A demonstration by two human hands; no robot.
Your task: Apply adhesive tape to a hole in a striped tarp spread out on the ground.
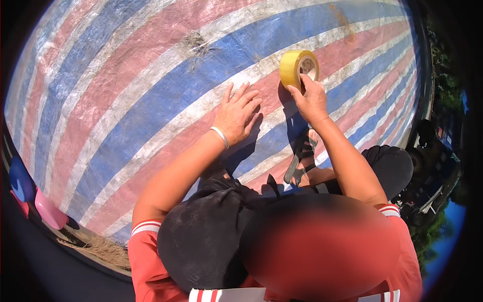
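Observation:
A roll of yellowish clear packing tape (291, 68) is held upright on its edge in my right hand (311, 100), thumb outside and fingers inside the core. My left hand (238, 110), with a pale band at the wrist, lies spread over the striped tarp (166, 108), fingers apart and nothing in it. Whether its palm presses on the tarp I cannot tell. The tarp has red, white and blue stripes, with wrinkles and smudges. Between my forearms my sandalled foot (300, 166) rests on it.
Pink (50, 210) and blue plastic objects (21, 181) stand beyond the tarp's left edge, near dry straw (108, 251). A dark vehicle-like shape (435, 166) and green plants (436, 231) are at the right. A dirt clump (197, 44) marks the tarp ahead.

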